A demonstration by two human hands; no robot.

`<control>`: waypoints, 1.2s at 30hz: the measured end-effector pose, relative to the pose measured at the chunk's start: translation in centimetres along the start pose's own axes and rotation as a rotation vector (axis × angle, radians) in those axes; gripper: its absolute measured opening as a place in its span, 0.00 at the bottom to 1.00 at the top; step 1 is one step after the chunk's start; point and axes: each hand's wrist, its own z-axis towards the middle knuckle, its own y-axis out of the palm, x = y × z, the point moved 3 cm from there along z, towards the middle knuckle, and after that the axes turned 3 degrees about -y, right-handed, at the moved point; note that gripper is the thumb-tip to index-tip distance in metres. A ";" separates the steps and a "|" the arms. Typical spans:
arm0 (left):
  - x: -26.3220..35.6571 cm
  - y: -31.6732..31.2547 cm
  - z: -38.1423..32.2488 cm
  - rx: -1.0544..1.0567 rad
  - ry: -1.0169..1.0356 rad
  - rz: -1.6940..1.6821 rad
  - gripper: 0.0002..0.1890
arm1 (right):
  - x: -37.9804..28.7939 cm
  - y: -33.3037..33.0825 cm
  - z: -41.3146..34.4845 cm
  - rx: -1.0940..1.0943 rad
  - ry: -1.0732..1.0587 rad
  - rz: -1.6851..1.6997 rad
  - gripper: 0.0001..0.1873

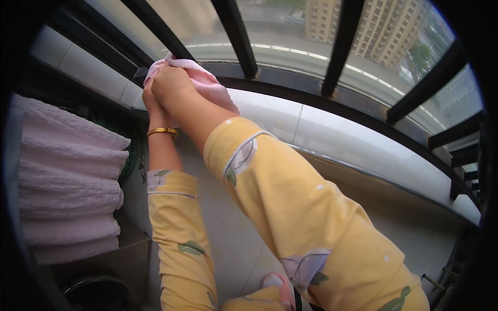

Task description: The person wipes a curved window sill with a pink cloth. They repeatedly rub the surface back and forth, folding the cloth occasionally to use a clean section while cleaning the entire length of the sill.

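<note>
Both hands meet at the base of the black metal window bars, at the upper left. My right hand (171,82) grips a pink cloth (210,87), which is bunched around a bar and drapes over the rail (280,79) to the right. Below and partly behind it is my left hand (151,100), its wrist in a gold bracelet; it presses against the same cloth, but its fingers are hidden. Yellow patterned sleeves cover both forearms.
A white tiled ledge (327,130) runs under the rail. At the left hangs a pale pink textured cloth (74,175), above a cardboard box (134,256) and a dark round container (97,291). Beyond the glass stand tall buildings. A pink slipper (286,291) rests on the tiled floor.
</note>
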 end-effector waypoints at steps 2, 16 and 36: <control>0.9 0.7 -1.4 -0.110 -0.011 0.052 0.14 | 0.2 -0.8 -1.8 0.063 0.107 0.036 0.10; 23.1 6.7 -32.4 -0.502 0.443 -0.243 0.23 | 2.8 -19.7 -44.6 0.020 -0.028 0.400 0.20; 25.2 23.1 -26.7 -0.629 0.469 0.413 0.21 | 14.2 -10.9 -47.8 0.133 0.517 0.244 0.22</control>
